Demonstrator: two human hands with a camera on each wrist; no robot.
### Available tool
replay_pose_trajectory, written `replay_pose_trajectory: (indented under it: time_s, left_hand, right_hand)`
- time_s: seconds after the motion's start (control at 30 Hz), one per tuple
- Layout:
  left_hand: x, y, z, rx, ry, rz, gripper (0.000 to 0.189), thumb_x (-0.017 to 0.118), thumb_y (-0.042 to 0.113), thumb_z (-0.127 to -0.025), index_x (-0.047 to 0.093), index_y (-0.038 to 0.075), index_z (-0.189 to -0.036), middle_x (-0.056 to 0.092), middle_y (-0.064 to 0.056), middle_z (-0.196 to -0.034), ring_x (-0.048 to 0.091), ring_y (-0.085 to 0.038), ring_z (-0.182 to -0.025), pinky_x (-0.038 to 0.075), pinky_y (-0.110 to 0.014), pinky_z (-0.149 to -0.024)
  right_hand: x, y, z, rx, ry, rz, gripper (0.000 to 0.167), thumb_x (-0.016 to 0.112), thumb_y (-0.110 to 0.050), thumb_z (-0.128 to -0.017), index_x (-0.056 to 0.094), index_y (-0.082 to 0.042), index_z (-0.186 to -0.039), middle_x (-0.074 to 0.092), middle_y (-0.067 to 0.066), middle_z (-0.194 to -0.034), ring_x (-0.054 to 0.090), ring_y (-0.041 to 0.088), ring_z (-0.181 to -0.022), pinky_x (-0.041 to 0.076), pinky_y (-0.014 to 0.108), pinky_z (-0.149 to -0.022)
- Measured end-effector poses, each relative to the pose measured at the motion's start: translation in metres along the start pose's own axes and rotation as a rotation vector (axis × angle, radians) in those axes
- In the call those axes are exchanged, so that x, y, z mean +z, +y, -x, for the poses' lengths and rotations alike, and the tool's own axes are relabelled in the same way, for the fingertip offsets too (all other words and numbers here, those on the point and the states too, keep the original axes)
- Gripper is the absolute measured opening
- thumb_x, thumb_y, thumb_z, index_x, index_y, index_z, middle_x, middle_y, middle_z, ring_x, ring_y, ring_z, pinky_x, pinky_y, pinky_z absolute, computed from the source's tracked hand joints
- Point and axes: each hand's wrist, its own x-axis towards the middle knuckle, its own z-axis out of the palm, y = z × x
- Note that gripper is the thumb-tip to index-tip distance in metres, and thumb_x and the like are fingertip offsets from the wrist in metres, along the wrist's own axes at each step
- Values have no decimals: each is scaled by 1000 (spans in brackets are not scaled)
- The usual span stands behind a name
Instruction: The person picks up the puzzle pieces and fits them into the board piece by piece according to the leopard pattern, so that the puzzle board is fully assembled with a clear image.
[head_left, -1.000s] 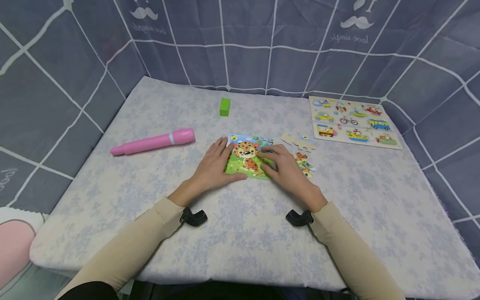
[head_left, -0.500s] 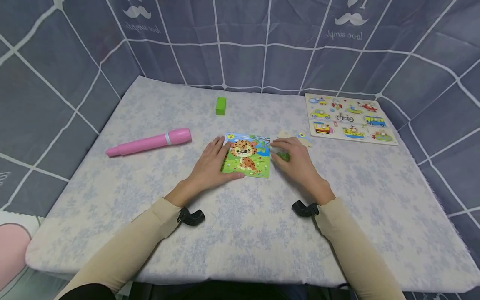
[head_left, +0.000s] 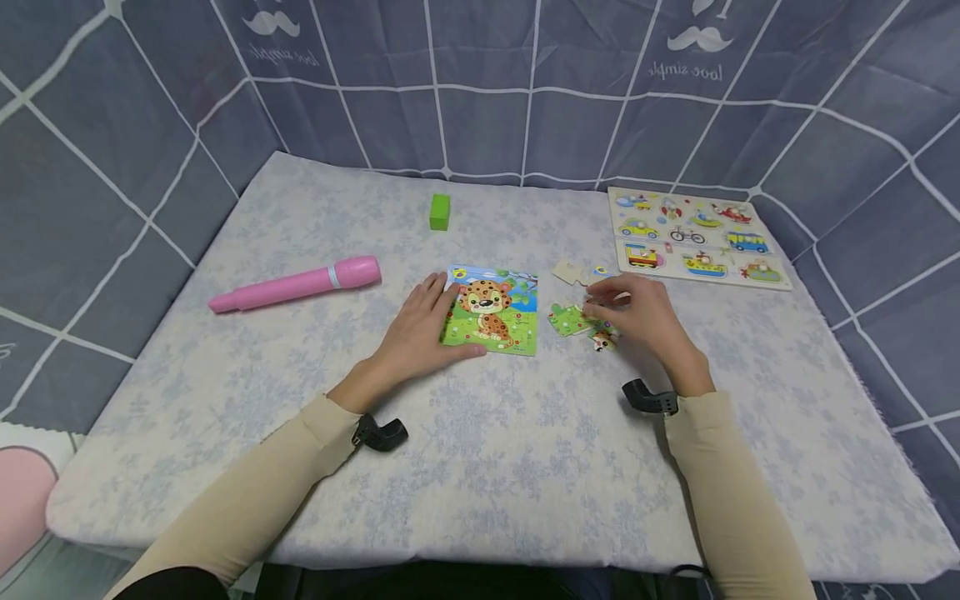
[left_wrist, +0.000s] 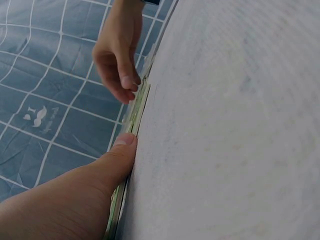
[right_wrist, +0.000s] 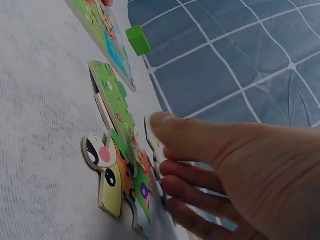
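Observation:
My left hand (head_left: 415,335) rests along the left side of a leopard picture puzzle board (head_left: 517,329), fingers stretched forward and thumb spread at the near left corner. In the left wrist view its thumb (left_wrist: 117,157) touches the board's edge. My right hand (head_left: 643,321) is over a small group of loose jigsaw pieces to the board's right, fingers loosely bent with nothing visible between them. A green jigsaw piece (head_left: 567,321) lies left of its fingertips. A piece with cartoon eyes (right_wrist: 111,175) lies nearby, partly overlapping other pieces.
Pale, wood-coloured jigsaw pieces (head_left: 570,272) lie just behind the group. A vehicle peg puzzle board (head_left: 701,279) is at the back right. A green block (head_left: 439,212) stands at the back, and a pink pen-shaped tube (head_left: 296,287) lies at left on the patterned tablecloth (head_left: 480,467).
My right hand has moved from over the leopard board to the right. The green piece it held half a second ago now lies on the table. My left hand has stayed on the board.

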Motion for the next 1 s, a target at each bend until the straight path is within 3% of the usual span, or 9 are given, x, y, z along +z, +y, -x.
replay_pose_trajectory:
  time_s: [0.17, 0.47, 0.63, 0.87, 1.0]
  left_hand:
    - [-2, 0, 0, -3, -5, 4, 113, 72, 69, -88, 23, 7, -168, 9, -18, -177, 2, -30, -166, 5, -46, -136]
    - [0, -1, 0, 12, -1, -6, 114, 71, 69, -87, 23, 5, -168, 10, -20, -177, 3, -32, -166, 5, -47, -136]
    - [1, -1, 1, 7, -4, 5, 113, 71, 69, -88, 23, 6, -168, 9, -20, -177, 3, -32, -166, 5, -47, -136]
    - [1, -1, -1, 4, -1, 3, 113, 72, 69, -88, 22, 7, -168, 8, -18, -177, 2, -31, -166, 4, -46, -136]
    - [1, -1, -2, 5, 1, 2, 113, 72, 69, -88, 22, 7, -168, 9, -19, -177, 2, -31, -166, 4, -46, -136]
  right_hand:
    - [-6, 1, 1, 36, -113, 49, 41, 88, -22, -88, 77, -5, -123, 74, 17, -115, 69, 34, -104, 59, 50, -92]
    - [-4, 2, -1, 100, -165, 29, 50, 89, -20, -87, 67, 0, -127, 67, 21, -120, 65, 37, -108, 56, 52, -97]
    - [-3, 3, 2, 97, -122, -29, 41, 87, -18, -89, 65, -1, -120, 69, 19, -113, 66, 33, -103, 57, 48, -94]
    - [3, 2, 0, 14, -36, -28, 24, 81, -25, -95, 78, -9, -112, 75, 11, -101, 65, 23, -81, 51, 27, -70]
    - [1, -2, 1, 26, 25, -83, 20, 78, -25, -98, 80, -10, -111, 77, 10, -103, 64, 21, -79, 50, 22, -66]
